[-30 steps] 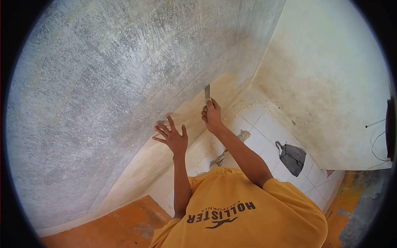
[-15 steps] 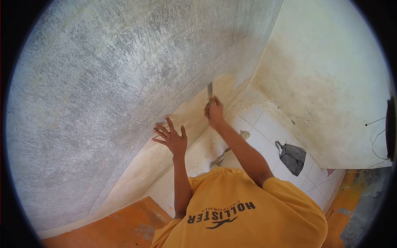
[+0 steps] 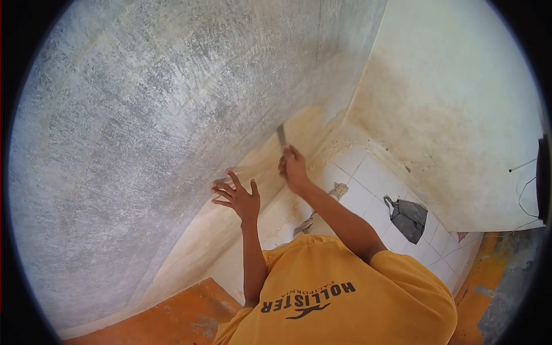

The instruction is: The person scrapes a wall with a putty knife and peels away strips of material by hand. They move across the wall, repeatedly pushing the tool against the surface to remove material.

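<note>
My right hand (image 3: 294, 168) is wrapped round the handle end of a scraper (image 3: 281, 135); its flat dark blade points up against the wall. The blade lies where the rough grey-white surface of the wall (image 3: 172, 115) meets a smooth cream band (image 3: 302, 126) lower down. To the left, my left hand (image 3: 238, 199) has its fingers spread, with the fingertips at the wall by the edge of the cream band. It holds nothing.
A dark grey bag (image 3: 408, 220) lies on the white floor tiles (image 3: 374, 190). Crumpled brownish scraps (image 3: 340, 190) and pale flakes are near the wall's foot. A stained side wall (image 3: 437, 115) meets the grey wall at the corner. Orange flooring (image 3: 167, 316) shows at lower left; a cable hangs at right.
My right hand and the scraper have moved down and slightly left along the wall, the blade now tilting left. My left hand stays spread in nearly the same place.
</note>
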Available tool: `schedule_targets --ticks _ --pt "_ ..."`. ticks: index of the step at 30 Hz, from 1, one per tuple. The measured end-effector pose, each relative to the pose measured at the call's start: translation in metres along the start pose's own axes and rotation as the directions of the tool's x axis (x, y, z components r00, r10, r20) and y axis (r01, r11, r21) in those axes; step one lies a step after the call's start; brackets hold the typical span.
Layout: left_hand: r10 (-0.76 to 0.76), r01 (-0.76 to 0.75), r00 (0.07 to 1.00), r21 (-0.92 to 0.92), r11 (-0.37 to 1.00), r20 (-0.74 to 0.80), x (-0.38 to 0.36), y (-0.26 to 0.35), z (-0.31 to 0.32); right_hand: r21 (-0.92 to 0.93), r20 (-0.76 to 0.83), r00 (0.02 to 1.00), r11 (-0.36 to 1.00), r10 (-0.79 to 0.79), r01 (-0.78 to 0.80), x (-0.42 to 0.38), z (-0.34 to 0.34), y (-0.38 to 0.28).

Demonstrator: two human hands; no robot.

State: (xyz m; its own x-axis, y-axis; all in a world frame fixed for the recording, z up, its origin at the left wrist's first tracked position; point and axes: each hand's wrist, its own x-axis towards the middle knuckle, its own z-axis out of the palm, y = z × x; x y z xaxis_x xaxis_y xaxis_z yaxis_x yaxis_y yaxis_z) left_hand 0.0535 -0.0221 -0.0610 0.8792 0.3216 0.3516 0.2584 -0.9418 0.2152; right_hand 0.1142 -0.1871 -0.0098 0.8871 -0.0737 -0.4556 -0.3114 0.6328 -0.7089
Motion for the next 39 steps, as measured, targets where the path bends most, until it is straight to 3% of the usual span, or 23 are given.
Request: schedule_targets --ticks 3,6,7,10,13,16,19,22,23,26,31,36,37,39 --pt "-0.004 0.004 1.0 -0.016 1.0 0.019 -0.005 -0.001 -0.006 0.06 0.087 0.991 0.993 -0.105 0.1 0.041 -0.016 -0.025" --pt "-0.012 0.013 0.999 -0.011 1.0 0.034 -0.003 0.0 -0.004 -0.018 0.011 0.999 0.999 -0.034 0.034 0.002 -0.001 -0.009" --pt "-0.016 0.016 0.999 0.002 1.0 0.03 -0.003 0.001 -0.003 -0.04 0.084 0.995 0.998 0.055 -0.052 -0.017 0.003 -0.017" --pt "-0.002 0.002 1.0 0.005 1.0 0.005 -0.001 0.0 -0.004 0.005 0.179 0.983 0.999 0.038 -0.04 -0.009 -0.005 -0.013" --pt "-0.001 0.001 1.0 -0.016 1.0 0.011 -0.006 0.001 -0.005 0.117 0.11 0.994 0.993 -0.008 -0.005 0.002 -0.009 -0.009" --pt "0.0 0.001 1.0 -0.031 1.0 0.019 -0.002 0.0 -0.008 0.06 0.018 0.999 0.998 0.027 -0.028 -0.002 0.006 -0.008" --pt "-0.005 0.007 0.999 -0.059 0.998 0.032 -0.008 0.005 -0.013 0.092 0.016 0.995 0.991 -0.1 0.098 0.046 -0.012 -0.027" --pt "-0.004 0.007 1.0 -0.093 0.996 0.026 -0.004 0.006 -0.017 0.009 -0.041 0.998 0.999 -0.047 0.047 0.016 -0.001 -0.013" --pt "-0.014 0.017 1.0 -0.111 0.994 0.028 -0.004 0.009 -0.016 0.016 0.066 0.997 0.999 0.036 -0.037 -0.002 0.001 -0.015" --pt "-0.022 0.024 1.0 -0.11 0.994 0.012 -0.002 0.014 -0.014 0.126 0.05 0.996 0.989 -0.079 0.072 0.035 -0.012 -0.019" --pt "-0.052 0.057 0.998 -0.136 0.989 0.039 -0.002 0.019 -0.007 -0.009 -0.011 0.999 0.999 -0.036 0.036 0.009 -0.003 -0.013" --pt "-0.036 0.035 0.999 -0.122 0.992 -0.003 -0.002 0.018 -0.002 0.068 0.101 0.994 0.997 -0.029 0.022 0.034 -0.02 -0.026" --pt "-0.039 0.039 0.999 -0.131 0.991 0.002 -0.002 0.019 0.0 0.055 0.053 0.998 0.998 -0.025 0.022 0.024 -0.017 -0.018" --pt "-0.05 0.051 0.999 -0.156 0.986 0.013 0.001 0.023 0.002 0.038 0.137 0.99 0.998 0.034 -0.04 0.0 -0.012 -0.01"
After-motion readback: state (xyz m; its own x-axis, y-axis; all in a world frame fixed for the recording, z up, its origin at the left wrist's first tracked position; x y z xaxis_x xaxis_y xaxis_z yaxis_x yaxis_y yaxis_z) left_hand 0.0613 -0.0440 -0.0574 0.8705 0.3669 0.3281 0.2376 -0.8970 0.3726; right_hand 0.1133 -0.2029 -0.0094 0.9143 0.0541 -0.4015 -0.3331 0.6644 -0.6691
